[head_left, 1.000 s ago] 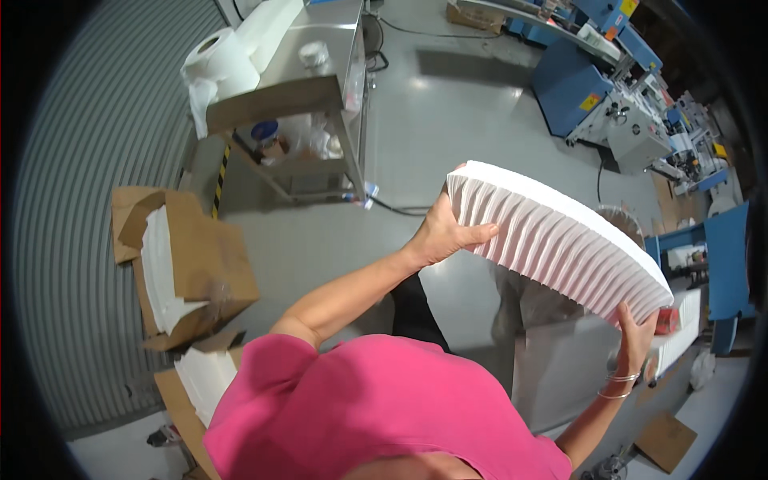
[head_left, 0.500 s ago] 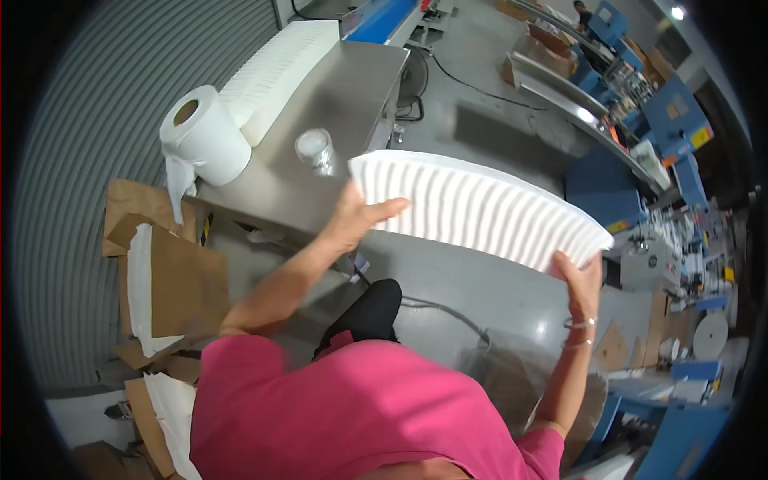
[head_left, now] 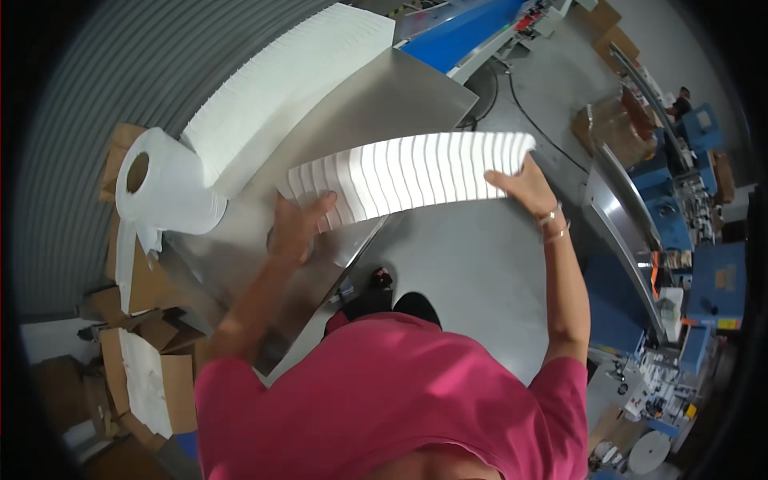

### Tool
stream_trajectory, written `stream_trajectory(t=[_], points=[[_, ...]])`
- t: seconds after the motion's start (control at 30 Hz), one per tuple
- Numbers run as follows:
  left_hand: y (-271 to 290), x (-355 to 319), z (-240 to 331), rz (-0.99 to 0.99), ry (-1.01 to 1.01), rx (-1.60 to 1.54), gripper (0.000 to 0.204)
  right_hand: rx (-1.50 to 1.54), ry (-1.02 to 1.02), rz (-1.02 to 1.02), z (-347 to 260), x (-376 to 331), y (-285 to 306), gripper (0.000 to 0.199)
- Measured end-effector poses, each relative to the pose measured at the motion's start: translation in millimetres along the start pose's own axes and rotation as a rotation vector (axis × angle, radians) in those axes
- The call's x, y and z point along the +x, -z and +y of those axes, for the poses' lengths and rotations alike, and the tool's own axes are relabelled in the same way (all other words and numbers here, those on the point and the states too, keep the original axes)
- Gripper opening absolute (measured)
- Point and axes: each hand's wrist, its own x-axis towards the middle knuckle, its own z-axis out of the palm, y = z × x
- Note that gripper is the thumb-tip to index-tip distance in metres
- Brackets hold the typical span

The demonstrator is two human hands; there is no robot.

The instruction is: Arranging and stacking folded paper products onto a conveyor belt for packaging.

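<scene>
A long row of stacked white folded sheets [head_left: 416, 172], with evenly spaced dark lines between the layers, spans the gap between my hands. My left hand [head_left: 298, 224] grips its left end, thumb over the near face, above the metal table's front edge. At the other end, my right hand [head_left: 524, 188] clasps the stack with its thumb on the near face; bracelets circle that wrist. What the sheets are made of cannot be told. A longer row of similar white sheets [head_left: 296, 88] lies along the back of the metal table [head_left: 400, 92], beside a big white roll [head_left: 172, 188].
Open cardboard boxes [head_left: 180, 384] with white material stand at my left, by a corrugated wall [head_left: 64, 200]. A blue conveyor belt [head_left: 460, 36] runs off beyond the table. Blue machines [head_left: 716, 272] and a metal rail [head_left: 624, 216] line the right. A cable crosses the floor.
I have turned left toward the table, carrying the stack over its edge. The stack's left end has dropped and its right end has risen. The clear round object on the table is now hidden.
</scene>
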Motion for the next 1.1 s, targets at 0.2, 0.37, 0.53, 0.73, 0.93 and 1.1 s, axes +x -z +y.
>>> stream_trajectory(t=[0.2, 0.37, 0.53, 0.73, 0.93, 1.1], points=[[-14.3, 34.3, -22.6, 0.201, -0.050, -0.076, 0.057, -0.010, -0.013, -0.532, 29.2, 180.7, 8.6, 0.076], [-13.9, 49.5, -2.0, 0.614, 0.458, 0.291, 0.069, -0.431, -0.135, -0.695, 41.5, 261.9, -5.2, 0.078], [8.4, 28.3, -16.0, 0.634, 0.392, 0.140, 0.073, -0.827, 0.201, -0.666, 52.7, 296.0, -1.2, 0.085], [-31.1, 23.0, -19.1, 0.762, 0.404, 0.081, 0.076, -0.215, 0.071, -0.647, 54.0, 312.1, 5.2, 0.064], [-47.6, 19.2, -21.7, 0.812, 0.391, 0.168, 0.081, 0.070, -0.158, -0.675, 78.9, 327.7, 0.2, 0.039], [-36.6, 29.8, -13.7, 0.768, 0.437, 0.142, 0.082, 0.387, -0.379, -0.643, 68.4, 336.1, -3.9, 0.031]])
